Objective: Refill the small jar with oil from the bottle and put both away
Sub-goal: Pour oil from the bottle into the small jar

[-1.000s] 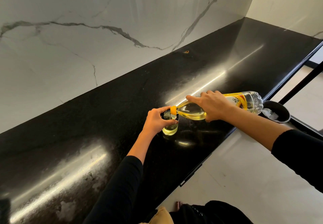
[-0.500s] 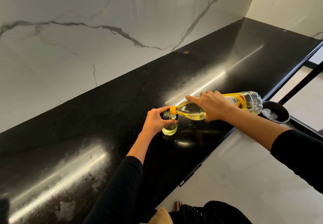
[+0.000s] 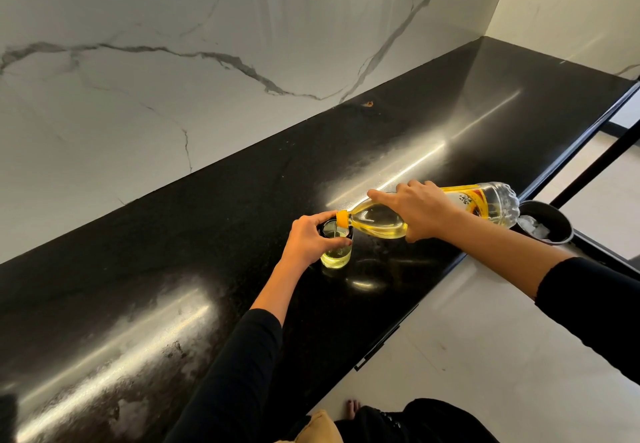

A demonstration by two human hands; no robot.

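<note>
Currently the small jar (image 3: 336, 250) stands upright on the black countertop (image 3: 173, 269), near its front edge, with yellow oil filling its lower part. The left hand (image 3: 310, 240) is wrapped around the jar's upper rim, thumb and fingers closed on the glass. The oil bottle (image 3: 426, 212) lies almost horizontal above the counter, its orange neck (image 3: 342, 218) positioned directly over the jar mouth. A thin stream of oil runs from the neck into the jar. The right hand (image 3: 420, 210) is clamped over the bottle's middle, index finger extended along the shoulder toward the neck. Oil occupies the lower, neck-side part of the bottle; the base end is clear. Both forearms carry black sleeves (image 3: 239, 373). Beyond the bottle base, past the counter edge, sits a dark round container (image 3: 550, 226) holding something pale. A white marble wall (image 3: 173, 62) with grey veins backs the counter.
</note>
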